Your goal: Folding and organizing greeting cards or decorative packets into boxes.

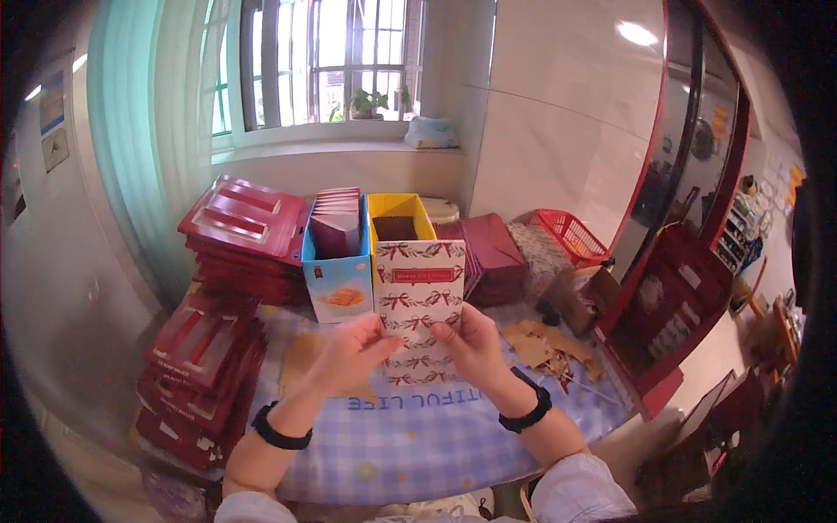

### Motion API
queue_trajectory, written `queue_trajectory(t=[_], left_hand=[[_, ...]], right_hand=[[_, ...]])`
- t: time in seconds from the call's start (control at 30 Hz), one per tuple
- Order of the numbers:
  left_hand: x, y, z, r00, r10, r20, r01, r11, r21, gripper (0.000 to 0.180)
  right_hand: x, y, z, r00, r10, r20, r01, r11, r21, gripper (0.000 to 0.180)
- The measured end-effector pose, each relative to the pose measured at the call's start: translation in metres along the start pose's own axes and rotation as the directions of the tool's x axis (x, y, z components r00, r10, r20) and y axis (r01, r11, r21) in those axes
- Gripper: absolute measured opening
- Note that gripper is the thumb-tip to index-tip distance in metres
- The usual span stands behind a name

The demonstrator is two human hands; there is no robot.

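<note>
I hold a tall white card upright over the table. Garlands and red bows are printed on it, with a red label near its top. My left hand is closed on the card's left edge, thumb in front. On the opposite edge my right hand pinches it, also with the thumb in front. Just behind it stand a light-blue box with several white-and-maroon cards or envelopes sticking up, and a yellow box with a dark inside. The card hides the yellow box's lower part.
Stacks of flat dark-red packaging rise at the left, some nearer me. Maroon stacks, a patterned stack and a red basket are at the back right. Tan scraps lie on the checked tablecloth.
</note>
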State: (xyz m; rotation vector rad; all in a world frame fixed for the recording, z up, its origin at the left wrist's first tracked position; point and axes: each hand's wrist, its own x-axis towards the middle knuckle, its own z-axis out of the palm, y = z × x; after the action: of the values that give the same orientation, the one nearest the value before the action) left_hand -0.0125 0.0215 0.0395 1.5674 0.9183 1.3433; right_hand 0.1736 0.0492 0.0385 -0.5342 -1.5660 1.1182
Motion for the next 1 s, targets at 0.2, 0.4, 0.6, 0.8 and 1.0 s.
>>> queue_trajectory(t=[0.2,0.4,0.6,0.8,1.0], left_hand=[[-0.002,-0.004,0.011,0.997,-0.061,-0.041,0.068,0.980,0.185,0.012],[-0.001,-0.009,0.004,0.849,0.468,-0.245,-0.262,0.776,0.574,0.016],[-0.003,0.001,0.025,0.968,0.234,-0.095,-0.215,0.961,0.172,0.016],[-0.008,0.002,0.019,0.985,-0.140,-0.103,0.153,0.980,0.130,0.023],[0.000,-0.004,0.013,0.996,-0.038,-0.081,0.038,0.999,0.006,0.024]], right_hand=[[0.002,0.004,0.000,0.998,0.058,-0.036,-0.055,0.995,0.078,0.019],[-0.006,0.006,0.012,0.987,0.160,0.020,-0.161,0.985,0.056,0.021],[-0.007,0.004,0.008,0.983,-0.155,-0.100,0.124,0.956,-0.267,0.019],[-0.002,-0.001,0.004,0.989,0.034,-0.142,-0.059,0.982,-0.178,0.010],[0.081,0.014,-0.107,0.850,-0.232,-0.473,0.058,0.933,-0.354,0.018]])
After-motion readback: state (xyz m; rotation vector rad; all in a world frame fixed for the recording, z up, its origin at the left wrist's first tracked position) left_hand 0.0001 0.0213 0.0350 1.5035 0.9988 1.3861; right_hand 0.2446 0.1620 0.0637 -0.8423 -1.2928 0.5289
